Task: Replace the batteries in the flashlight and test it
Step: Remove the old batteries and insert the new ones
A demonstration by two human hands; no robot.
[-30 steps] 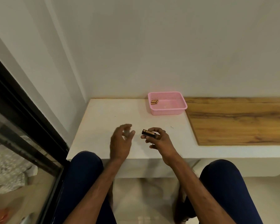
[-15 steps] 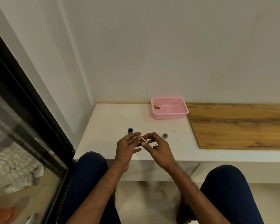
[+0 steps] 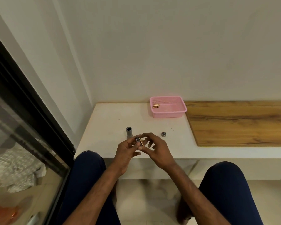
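Copper-and-black battery holder (image 3: 139, 140): over bench (image 3: 104, 130) near edge, print unreadable.
Left hand (image 3: 126, 152): fingers pinching holder; a second ago spread, apart from it.
Right hand (image 3: 157, 151): fingers gripping holder.
Flashlight body (image 3: 129, 132): upright on bench.

Pink basket (image 3: 169, 114) sits at the back of the table (image 3: 109, 117), hard against the wall; raised sides, so entry from above only. Left of the basket: open white surface running to the wall corner, the widest lane. Front-left of the basket: flashlight tube (image 3: 129, 132), upright, the tallest obstacle. Straight in front of the basket: small cap (image 3: 163, 134), low. Between those two, nearer than the basket, left hand (image 3: 126, 153) and right hand (image 3: 158, 154) close round a battery holder (image 3: 139, 140), filling the gap. Right of the basket: wooden board (image 3: 242, 127), flat.
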